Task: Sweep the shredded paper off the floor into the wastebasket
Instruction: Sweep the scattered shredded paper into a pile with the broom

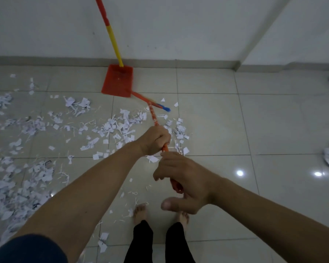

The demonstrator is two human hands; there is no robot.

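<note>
Two hands share one orange broom handle [153, 117] over a tiled floor [213, 126] strewn with shredded paper [23, 179], thickest from eight to ten o'clock. Moving rightward, a red dustpan [118, 81] leans at the wall near twelve o'clock. Just below centre, the left hand [154, 140] grips the handle in a closed fist; the right hand [182, 179] sits lower on it, fingers loosely spread, its hold uncertain. Bare feet [140, 213] stand among scraps at six o'clock. No wastebasket is in view. A hard stroke would likely scatter the light strips wider; the slack right hand could let the handle twist, and glossy tiles with paper underfoot invite a slip.
</note>
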